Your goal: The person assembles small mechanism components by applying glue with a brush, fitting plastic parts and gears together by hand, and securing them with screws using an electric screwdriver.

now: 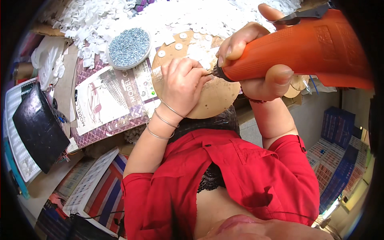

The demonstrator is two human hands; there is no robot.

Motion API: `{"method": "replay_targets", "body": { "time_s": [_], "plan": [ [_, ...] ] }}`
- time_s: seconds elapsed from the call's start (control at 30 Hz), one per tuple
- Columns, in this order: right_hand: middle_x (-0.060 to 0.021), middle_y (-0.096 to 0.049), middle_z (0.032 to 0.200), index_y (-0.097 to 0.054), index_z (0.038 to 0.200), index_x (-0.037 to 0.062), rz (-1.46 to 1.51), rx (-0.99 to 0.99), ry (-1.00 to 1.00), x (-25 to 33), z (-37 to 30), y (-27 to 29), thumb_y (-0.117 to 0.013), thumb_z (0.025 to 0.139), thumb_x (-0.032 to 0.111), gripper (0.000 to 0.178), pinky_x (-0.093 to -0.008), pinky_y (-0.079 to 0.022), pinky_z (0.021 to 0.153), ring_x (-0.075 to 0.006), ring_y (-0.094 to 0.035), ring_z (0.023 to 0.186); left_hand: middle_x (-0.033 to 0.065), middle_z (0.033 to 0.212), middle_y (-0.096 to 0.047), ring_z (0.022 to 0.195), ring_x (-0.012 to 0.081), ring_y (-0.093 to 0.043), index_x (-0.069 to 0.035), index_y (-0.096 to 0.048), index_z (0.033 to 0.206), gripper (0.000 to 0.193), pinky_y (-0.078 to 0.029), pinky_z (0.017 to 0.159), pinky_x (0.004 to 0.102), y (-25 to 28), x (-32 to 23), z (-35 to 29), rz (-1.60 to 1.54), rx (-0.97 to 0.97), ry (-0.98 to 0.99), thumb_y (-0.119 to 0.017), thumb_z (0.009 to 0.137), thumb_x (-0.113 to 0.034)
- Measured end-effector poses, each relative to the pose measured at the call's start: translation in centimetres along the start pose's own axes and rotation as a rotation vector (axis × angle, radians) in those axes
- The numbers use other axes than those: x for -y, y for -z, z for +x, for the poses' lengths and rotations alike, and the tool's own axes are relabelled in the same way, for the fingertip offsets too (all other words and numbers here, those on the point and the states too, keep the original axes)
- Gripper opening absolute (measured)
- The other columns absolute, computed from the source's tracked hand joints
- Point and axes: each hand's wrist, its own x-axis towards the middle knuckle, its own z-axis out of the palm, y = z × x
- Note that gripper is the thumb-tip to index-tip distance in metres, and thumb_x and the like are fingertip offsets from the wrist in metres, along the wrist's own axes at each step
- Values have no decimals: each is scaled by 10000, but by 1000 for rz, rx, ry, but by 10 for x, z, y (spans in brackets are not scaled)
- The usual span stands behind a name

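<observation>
An orange power screwdriver (pixel 304 50) lies nearly level, with my right hand (pixel 262 86) wrapped round its front half. Its black chuck and thin bit point left, to the fingertips of my left hand (pixel 178 84). Those fingertips are pinched together at the bit's tip; whatever sits between them is too small to make out. My left palm rests over a round brown board (pixel 218 100), which carries several small white discs (pixel 179 46) with centre holes. Up and left of the board stands a round clear tub (pixel 132 67) full of small silvery screws (pixel 129 46).
Loose white plastic pieces (pixel 96 20) are heaped along the far side of the table. A printed sheet (pixel 102 100) covers the left of it. At far left are a white tray (pixel 24 160) and a black curved panel (pixel 40 128). Stacked printed boxes (pixel 336 160) stand low right.
</observation>
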Motion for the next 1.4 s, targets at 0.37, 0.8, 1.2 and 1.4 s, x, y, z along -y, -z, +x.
{"method": "replay_targets", "body": {
  "time_s": [0.37, 0.8, 1.2, 1.4],
  "plan": [
    [-107, -612, 855, -308, 1453, 56, -164, -9, 39, -13, 13, 13, -616, 867, 684, 913, -382, -540, 634, -225, -599, 662, 26, 1063, -642, 1003, 235, -598, -97, -663, 1097, 476, -384, 910, 385, -2, 5, 6, 202, 88, 136, -844, 691, -266],
    [-108, -632, 744, -314, 1425, -98, -135, 62, 40, -16, 29, 3, -685, 885, 506, 892, -280, -492, 574, -159, -595, 611, 124, 976, -615, 935, 332, -577, -69, -598, 1131, 451, -461, 854, 435, 31, 13, -6, -14, 173, 161, -781, 738, -193],
    [-83, -613, 829, -411, 1385, -12, -304, -13, 215, 2, 100, -15, -566, 986, 481, 653, -265, -504, 624, -139, -597, 678, 120, 943, -701, 894, 284, -680, -33, -702, 1033, 258, -539, 792, 362, 149, 156, -15, 793, -117, 331, -706, 858, -222],
    [-78, -632, 1036, -555, 1220, -27, -677, -230, 371, -8, 57, 42, -563, 997, 129, 272, -295, -509, 825, -148, -608, 895, 101, 965, -694, 864, 163, -658, -31, -711, 1000, 188, -520, 779, 287, 145, 144, -20, 171, -377, 845, -718, 835, -120]
  ]
}}
